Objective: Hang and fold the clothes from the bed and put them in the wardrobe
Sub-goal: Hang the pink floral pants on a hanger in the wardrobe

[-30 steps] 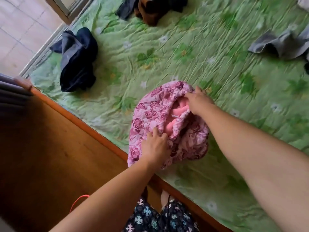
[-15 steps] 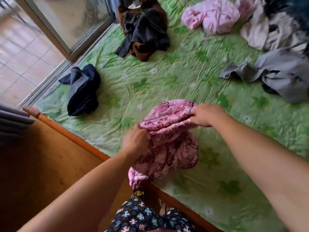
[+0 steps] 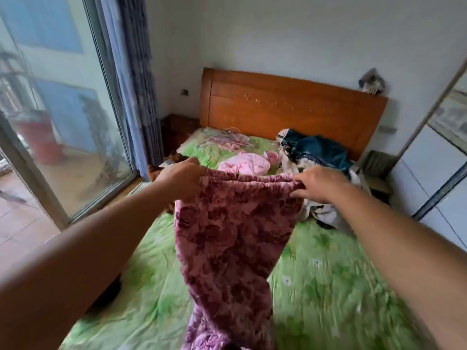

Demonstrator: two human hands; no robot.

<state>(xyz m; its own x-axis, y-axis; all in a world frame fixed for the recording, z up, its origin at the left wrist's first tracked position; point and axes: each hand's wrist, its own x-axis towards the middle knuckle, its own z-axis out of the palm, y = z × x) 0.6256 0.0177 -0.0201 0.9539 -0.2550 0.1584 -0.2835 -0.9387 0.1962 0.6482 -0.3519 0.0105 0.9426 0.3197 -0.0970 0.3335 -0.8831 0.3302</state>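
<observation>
Early stage: left hand [image 3: 180, 174] and right hand [image 3: 319, 184] each pinch the top edge of a floral garment [image 3: 232, 236], hanging unfolded above the bed [image 3: 328, 286], where a pink garment [image 3: 243, 164], dark heap [image 3: 316, 152] and hangers [image 3: 227, 138] lie unsorted.

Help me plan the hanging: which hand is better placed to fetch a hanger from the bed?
Left, probably: both hands grip the floral garment, but the hangers lie just beyond the left hand; the right hand is farther across.
</observation>
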